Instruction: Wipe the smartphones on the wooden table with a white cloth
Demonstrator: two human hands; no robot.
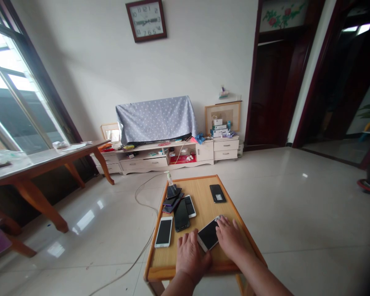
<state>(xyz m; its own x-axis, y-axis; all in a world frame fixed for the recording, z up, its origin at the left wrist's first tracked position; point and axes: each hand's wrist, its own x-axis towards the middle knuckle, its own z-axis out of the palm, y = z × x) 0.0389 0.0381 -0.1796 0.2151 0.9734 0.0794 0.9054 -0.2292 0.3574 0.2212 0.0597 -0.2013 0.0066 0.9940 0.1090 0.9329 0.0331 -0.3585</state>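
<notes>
A white-framed smartphone with a dark screen lies slantwise near the front of the small wooden table. My left hand holds its lower left side, with the thumb by the near corner. My right hand presses bent fingers onto the phone's upper right end. Something small and whitish shows under those fingertips, too small to name. Left of my hands lie a white smartphone and a black smartphone, which overlaps another white phone.
Several dark phones are piled at the table's far left beside a pump bottle. A black phone lies at the far right. A cable runs along the floor at left. A larger table stands left; a low cabinet lines the wall.
</notes>
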